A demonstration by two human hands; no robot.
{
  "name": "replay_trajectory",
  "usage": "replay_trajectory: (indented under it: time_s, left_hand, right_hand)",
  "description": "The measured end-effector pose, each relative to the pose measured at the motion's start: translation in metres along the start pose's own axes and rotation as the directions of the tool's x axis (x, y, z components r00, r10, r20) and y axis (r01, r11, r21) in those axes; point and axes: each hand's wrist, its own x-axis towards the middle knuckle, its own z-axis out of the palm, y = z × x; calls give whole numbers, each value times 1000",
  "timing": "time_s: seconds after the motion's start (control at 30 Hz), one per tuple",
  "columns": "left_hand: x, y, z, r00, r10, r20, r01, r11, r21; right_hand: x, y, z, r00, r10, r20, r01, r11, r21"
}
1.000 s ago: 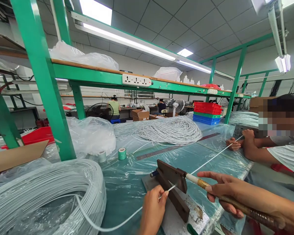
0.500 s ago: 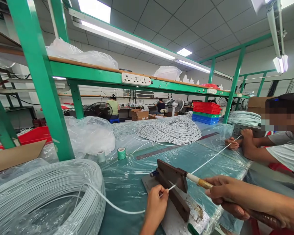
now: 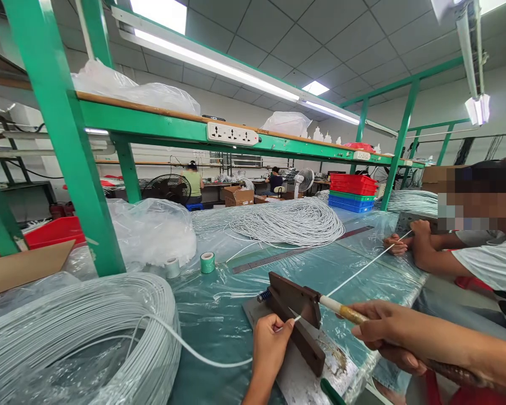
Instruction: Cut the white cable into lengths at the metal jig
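Observation:
My left hand (image 3: 271,344) pinches a white cable (image 3: 211,361) just left of a lever cutter (image 3: 297,323). From the hand, the cable runs back to a big coil (image 3: 152,298) at the lower left. Beyond the cutter it stretches toward the far right, where a co-worker's hands (image 3: 405,239) hold its other end. My right hand (image 3: 390,332) is wrapped round the cutter's long handle (image 3: 349,314), whose grip is partly covered with tape. The brown blade is raised at an angle above the lower jaw, and the cable passes between them.
A green tape roll (image 3: 207,262) and a steel ruler (image 3: 265,260) lie behind the cutter. Farther back sit a loose pile of white cable (image 3: 290,222) and stacked red and blue trays (image 3: 352,193). A green post (image 3: 67,140) stands at left, and a co-worker sits at right.
My left hand has shifted very slightly along the cable toward the blade. The whole view has drifted a little; the cutter and the co-worker's hands look otherwise the same.

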Motion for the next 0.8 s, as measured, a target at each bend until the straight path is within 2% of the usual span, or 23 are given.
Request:
replay_trajectory:
  time_s: [0.23,0.4,0.5,0.6,0.7,0.8]
  left_hand:
    - [1,-1,2,1000,-3,-13,3,1000,-20]
    - [1,-2,3,1000,4,-13,-4,999,-36]
    - [2,-4,4,1000,8,-11,-9,999,-46]
    - [2,-5,4,1000,12,-7,-12,999,-51]
    - [2,-3,3,1000,18,-2,-18,998,-53]
    - [2,-1,2,999,35,-1,-35,998,-56]
  right_hand:
    - [1,23,3,998,-53,-32,48,989,-140]
    - [-2,29,9,977,-16,-213,-45,959,-280]
    - [-2,35,13,966,-18,-259,-69,944,-321]
    - [-3,40,15,957,-24,-291,-63,956,-287]
    - [-5,39,12,952,-62,-299,-29,957,-290]
    - [-5,40,11,933,-153,-326,33,937,-348]
